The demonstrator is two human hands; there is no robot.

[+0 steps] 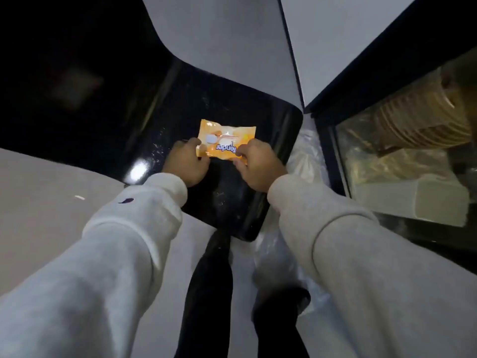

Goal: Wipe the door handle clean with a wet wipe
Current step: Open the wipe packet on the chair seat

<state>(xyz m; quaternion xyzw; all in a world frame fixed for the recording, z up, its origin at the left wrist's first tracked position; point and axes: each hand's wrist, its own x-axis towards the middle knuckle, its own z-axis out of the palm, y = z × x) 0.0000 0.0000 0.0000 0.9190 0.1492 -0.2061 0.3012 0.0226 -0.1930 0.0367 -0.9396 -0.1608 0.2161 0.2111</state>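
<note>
Pale grey sleeves (108, 254) filled the near view, both arms stretched forward over a glossy black bench (232, 202) with rounded corners. Out at the far end the left hand (187, 162) was closed on the left edge of an orange wet wipe packet (227, 138), and the right hand (258, 167) was pinching its lower right corner, the packet held flat just above the shiny black top, its printed word facing away from the camera. Off to the right sat a glass-fronted cabinet (402, 161), contents blurred; no door handle could be made out.
</note>
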